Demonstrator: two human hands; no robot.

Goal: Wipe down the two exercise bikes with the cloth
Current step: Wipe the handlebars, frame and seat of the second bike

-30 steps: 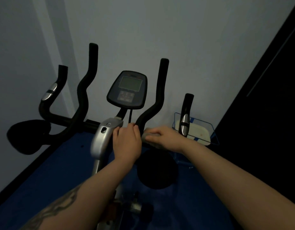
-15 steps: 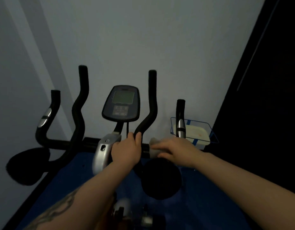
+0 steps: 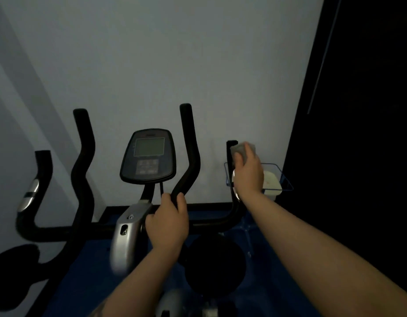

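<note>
Nearest us, two bare forearms reached forward over one bike (image 3: pixel 127 239). Our left hand (image 3: pixel 167 223) had fingers and thumb curled round the base of the inner right handlebar (image 3: pixel 188 156), gripping it where the black tube met the crossbar. Just left of that hand stood the stem, a smooth silver housing with a small bolt on top. Below it sat a round black shape, too dark to tell apart.

Our right hand (image 3: pixel 248 172) was raised higher and further out, fingers closed on the cloth (image 3: pixel 242 149), a pale grey, soft-looking wad. It pressed the cloth against the top of the outer right grip (image 3: pixel 231 154), a short upright black tube with a shiny metal sensor plate partly hidden behind the wrist.

We counted four upright black bars in all: two tall curved inner ones and two short outer ones, the left outer one bearing a matching silver plate. Between the inner pair sat one console (image 3: pixel 148 155), a rounded dark panel with a grey screen above blurred buttons.

Beyond the right hand stood one blue wire basket (image 3: pixel 287 179) holding a pale box, against a plain light wall (image 3: pixel 152 53). The floor was blue.
</note>
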